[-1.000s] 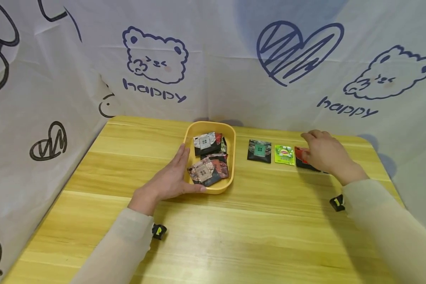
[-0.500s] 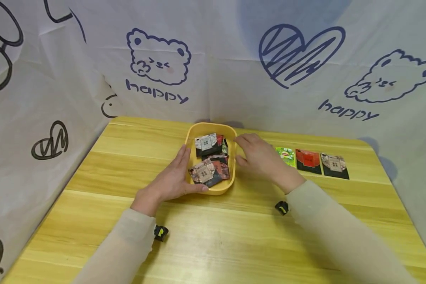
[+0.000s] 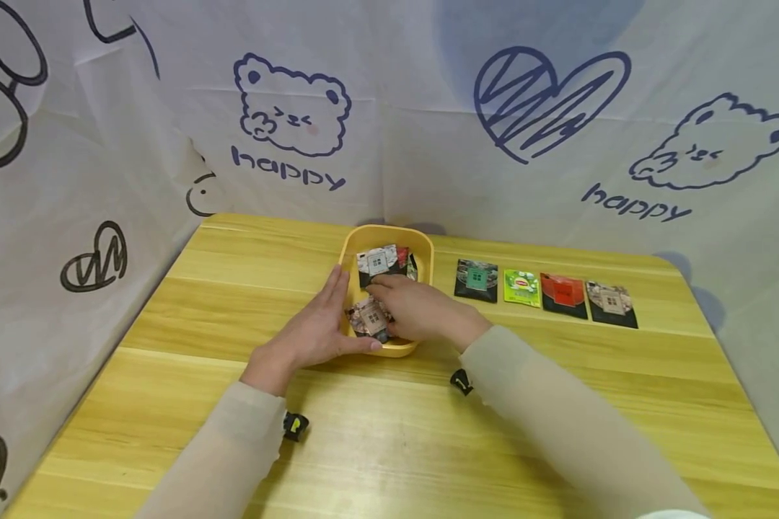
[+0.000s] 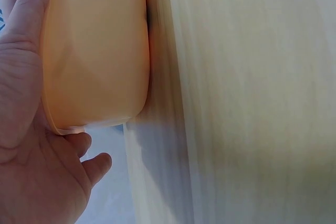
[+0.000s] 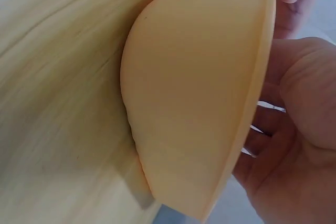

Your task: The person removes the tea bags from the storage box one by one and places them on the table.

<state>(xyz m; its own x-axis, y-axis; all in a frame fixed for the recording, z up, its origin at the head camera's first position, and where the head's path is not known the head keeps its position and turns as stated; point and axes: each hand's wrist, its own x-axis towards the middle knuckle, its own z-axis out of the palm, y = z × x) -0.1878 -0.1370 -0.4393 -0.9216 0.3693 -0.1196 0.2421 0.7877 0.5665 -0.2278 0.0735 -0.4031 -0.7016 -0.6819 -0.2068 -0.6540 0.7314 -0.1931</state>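
A yellow plastic container [image 3: 431, 252] holding several tea bag sachets stands at the back of the table. My left hand [image 3: 311, 326] rests against its left side with straight fingers, the thumb along the near rim. My right hand [image 3: 422, 306] reaches over the right rim into the container; its fingertips lie among the sachets, and whether they pinch one is hidden. A white-and-black sachet [image 3: 376, 261] and a floral-patterned sachet [image 3: 368, 317] show beside those fingers. In the right wrist view the container's outer wall [image 5: 194, 87] blocks the sachets.
Right of the container lies a row of sachets: black-and-green [image 3: 477, 280], bright green Lipton [image 3: 522, 287], red-and-black [image 3: 563, 294] and floral-and-black [image 3: 612, 303]. A white cloth [image 3: 402, 173] with drawings hangs behind the wooden table [image 3: 389, 447].
My right hand has moved left from the sachet row, past the container's right rim, and into the container. All of the row is now uncovered. My left hand has stayed at the container.
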